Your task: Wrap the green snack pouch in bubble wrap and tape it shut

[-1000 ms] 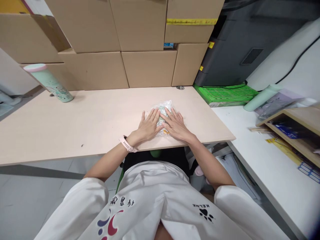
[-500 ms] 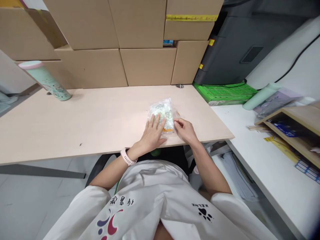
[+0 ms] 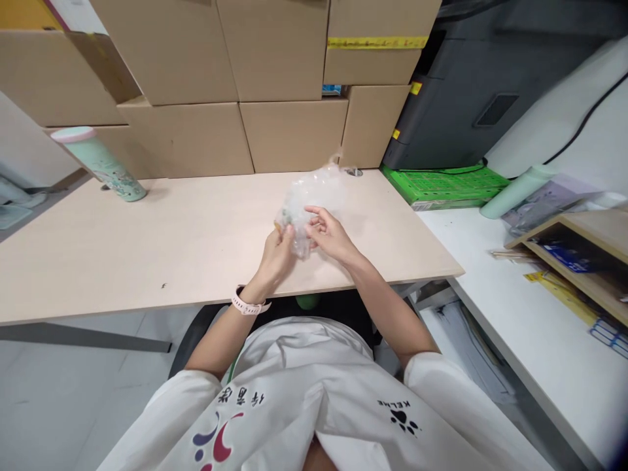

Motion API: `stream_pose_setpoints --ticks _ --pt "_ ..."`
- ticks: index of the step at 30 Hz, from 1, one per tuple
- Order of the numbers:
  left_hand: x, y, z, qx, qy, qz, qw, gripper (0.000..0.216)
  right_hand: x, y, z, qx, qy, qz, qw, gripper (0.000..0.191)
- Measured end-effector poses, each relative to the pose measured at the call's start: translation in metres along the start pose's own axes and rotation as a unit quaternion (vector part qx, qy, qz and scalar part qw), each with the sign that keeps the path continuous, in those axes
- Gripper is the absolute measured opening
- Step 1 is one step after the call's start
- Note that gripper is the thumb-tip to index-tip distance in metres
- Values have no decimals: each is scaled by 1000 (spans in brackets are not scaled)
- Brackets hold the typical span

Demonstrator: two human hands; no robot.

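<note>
Left hand (image 3: 275, 254) and right hand (image 3: 330, 233) both pinched on a clear plastic bag (image 3: 309, 199), lifted just above the table (image 3: 147, 248); green bottle (image 3: 101, 163) far left.

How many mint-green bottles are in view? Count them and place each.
2. The pink-lidded bottle stands far left on the wooden desk; the plain bottle lies on the white table at right. Others may be hidden.

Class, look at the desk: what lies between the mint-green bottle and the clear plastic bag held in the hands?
Head view: only bare desk top lies between the mint-green bottle and the clear plastic bag.
</note>
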State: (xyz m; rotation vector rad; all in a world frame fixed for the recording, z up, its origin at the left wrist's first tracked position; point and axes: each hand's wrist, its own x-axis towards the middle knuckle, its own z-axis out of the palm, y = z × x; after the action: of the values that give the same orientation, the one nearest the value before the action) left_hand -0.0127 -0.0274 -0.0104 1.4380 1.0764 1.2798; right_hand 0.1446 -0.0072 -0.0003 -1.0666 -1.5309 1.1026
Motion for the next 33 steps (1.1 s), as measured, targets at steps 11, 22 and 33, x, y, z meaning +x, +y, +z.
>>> stream_pose_setpoints --ticks 11,22,33 --pt "-43 -34 -41 175 85 4 981 88 -5 -5 12 -309 -66 -112 942 47" --pt "-48 -26 -40 426 38 113 897 37 -30 6 -2 -374 6 -147 916 34" --pt "-44 -43 -65 194 147 4 970 42 -69 25 -73 -367 123 -180 904 34"
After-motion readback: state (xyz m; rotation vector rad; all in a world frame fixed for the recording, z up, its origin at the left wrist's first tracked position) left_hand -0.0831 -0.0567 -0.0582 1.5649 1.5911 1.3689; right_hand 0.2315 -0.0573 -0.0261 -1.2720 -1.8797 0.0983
